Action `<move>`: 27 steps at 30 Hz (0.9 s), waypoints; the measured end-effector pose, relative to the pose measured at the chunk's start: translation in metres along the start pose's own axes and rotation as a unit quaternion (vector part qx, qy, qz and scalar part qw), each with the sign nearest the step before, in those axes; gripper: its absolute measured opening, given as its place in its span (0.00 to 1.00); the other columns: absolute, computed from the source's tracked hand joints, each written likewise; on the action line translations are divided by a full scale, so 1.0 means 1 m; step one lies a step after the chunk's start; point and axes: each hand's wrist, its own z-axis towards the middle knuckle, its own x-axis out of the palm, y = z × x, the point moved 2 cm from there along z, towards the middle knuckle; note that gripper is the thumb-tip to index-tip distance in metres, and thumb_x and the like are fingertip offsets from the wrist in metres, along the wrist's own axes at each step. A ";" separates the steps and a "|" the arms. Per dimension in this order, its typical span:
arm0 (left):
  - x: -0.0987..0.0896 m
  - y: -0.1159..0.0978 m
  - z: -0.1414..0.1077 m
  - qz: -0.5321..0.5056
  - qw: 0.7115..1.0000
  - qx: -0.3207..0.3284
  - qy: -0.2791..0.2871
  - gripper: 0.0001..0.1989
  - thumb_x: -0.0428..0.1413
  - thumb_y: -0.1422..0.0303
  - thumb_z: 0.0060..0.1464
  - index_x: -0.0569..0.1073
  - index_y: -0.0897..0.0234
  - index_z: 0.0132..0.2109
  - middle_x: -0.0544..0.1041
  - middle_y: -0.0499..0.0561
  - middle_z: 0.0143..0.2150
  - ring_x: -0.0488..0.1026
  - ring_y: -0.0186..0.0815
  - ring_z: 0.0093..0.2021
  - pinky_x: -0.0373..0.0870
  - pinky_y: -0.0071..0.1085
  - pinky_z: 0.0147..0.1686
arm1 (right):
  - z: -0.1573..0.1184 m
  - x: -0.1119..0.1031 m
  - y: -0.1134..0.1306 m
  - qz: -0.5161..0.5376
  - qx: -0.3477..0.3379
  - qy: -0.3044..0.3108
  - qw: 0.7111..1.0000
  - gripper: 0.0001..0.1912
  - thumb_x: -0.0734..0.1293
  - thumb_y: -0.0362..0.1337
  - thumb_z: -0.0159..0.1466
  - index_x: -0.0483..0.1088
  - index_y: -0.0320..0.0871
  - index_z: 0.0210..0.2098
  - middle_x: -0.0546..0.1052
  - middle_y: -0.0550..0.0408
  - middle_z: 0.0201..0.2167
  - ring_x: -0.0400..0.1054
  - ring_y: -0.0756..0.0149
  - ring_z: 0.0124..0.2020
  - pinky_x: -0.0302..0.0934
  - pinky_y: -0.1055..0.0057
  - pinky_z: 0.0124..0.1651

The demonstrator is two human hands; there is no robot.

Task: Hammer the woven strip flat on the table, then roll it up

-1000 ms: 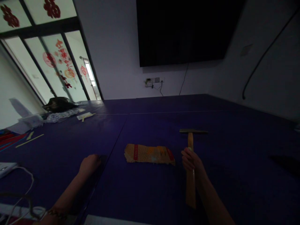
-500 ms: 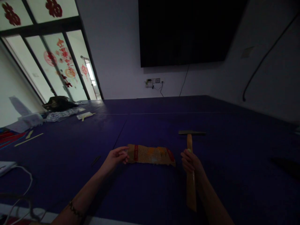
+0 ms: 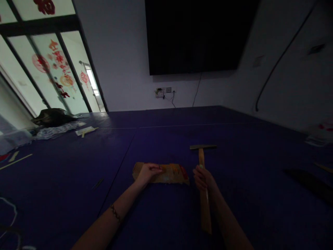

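The left hand [image 3: 149,172] is resting on the left part of the cardboard piece [image 3: 171,175], which is lying on the purple table [image 3: 166,217] in front of the person, to the left of the hammer [image 3: 201,157]. Its thumb and fingers are bending together, and a small dark thing [image 3: 159,166] is sticking up beside their tips; from where I am standing, I cannot tell whether they are really pinching it. The right hand [image 3: 204,178] is gripping the hammer firmly around the handle, and the metal head is pointing away from the person. What is worrying me is these left fingertips: if the hammer were coming down here, a small error of aim could hurt them. The cardboard is looking light and loose, so a weak press could let it slide, and the small thing could tip over. The thin dark pieces [image 3: 97,183] are lying left of the left forearm, where a careless sleeve or elbow could be scattering them.
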 end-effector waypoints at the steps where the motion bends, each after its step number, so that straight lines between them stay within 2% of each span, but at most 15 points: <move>1: 0.006 0.000 0.004 0.029 1.000 0.011 0.003 0.09 0.59 0.65 0.39 0.75 0.68 0.27 0.77 0.53 0.29 0.72 0.35 0.31 0.66 0.28 0.33 | 0.001 0.001 -0.002 -0.002 0.000 -0.006 1.000 0.27 0.65 0.50 0.51 0.45 0.44 0.13 0.49 0.71 0.07 0.33 0.83 0.04 0.42 0.83 0.03; 5: 0.030 0.006 0.015 0.087 0.996 0.026 -0.009 0.09 0.57 0.66 0.41 0.76 0.68 0.28 0.78 0.53 0.30 0.72 0.37 0.32 0.65 0.28 0.34 | 0.005 0.004 -0.014 -0.013 0.004 -0.038 0.999 0.26 0.66 0.49 0.51 0.47 0.44 0.12 0.49 0.70 0.06 0.37 0.83 0.04 0.42 0.83 0.03; 9: 0.043 0.013 0.021 0.120 0.992 0.025 -0.013 0.10 0.57 0.66 0.41 0.76 0.68 0.30 0.78 0.52 0.29 0.72 0.37 0.31 0.64 0.28 0.32 | 0.009 0.005 -0.025 -0.022 0.005 -0.087 0.996 0.24 0.67 0.49 0.49 0.50 0.44 0.13 0.51 0.70 0.07 0.41 0.83 0.05 0.43 0.83 0.04; 18: 0.045 0.012 0.017 0.250 0.965 0.086 0.003 0.09 0.55 0.65 0.46 0.77 0.66 0.28 0.77 0.49 0.26 0.71 0.36 0.30 0.62 0.28 0.32 | 0.008 0.003 -0.036 -0.021 0.017 -0.167 0.986 0.26 0.71 0.49 0.42 0.50 0.43 0.14 0.52 0.70 0.08 0.43 0.83 0.05 0.44 0.83 0.04; 22: 0.047 0.015 0.016 0.243 0.964 0.108 -0.001 0.08 0.55 0.66 0.46 0.77 0.64 0.30 0.78 0.50 0.29 0.72 0.36 0.32 0.63 0.28 0.34 | 0.007 0.004 -0.036 -0.022 0.035 -0.179 0.983 0.26 0.72 0.49 0.39 0.50 0.44 0.14 0.52 0.71 0.08 0.43 0.83 0.05 0.43 0.82 0.04; 27: 0.048 0.017 0.014 0.201 0.971 0.122 -0.042 0.06 0.55 0.68 0.47 0.77 0.63 0.31 0.79 0.50 0.32 0.73 0.36 0.35 0.65 0.29 0.37 | 0.005 0.008 -0.036 -0.027 0.043 -0.183 0.982 0.25 0.71 0.49 0.40 0.51 0.44 0.15 0.52 0.71 0.09 0.44 0.83 0.05 0.44 0.82 0.04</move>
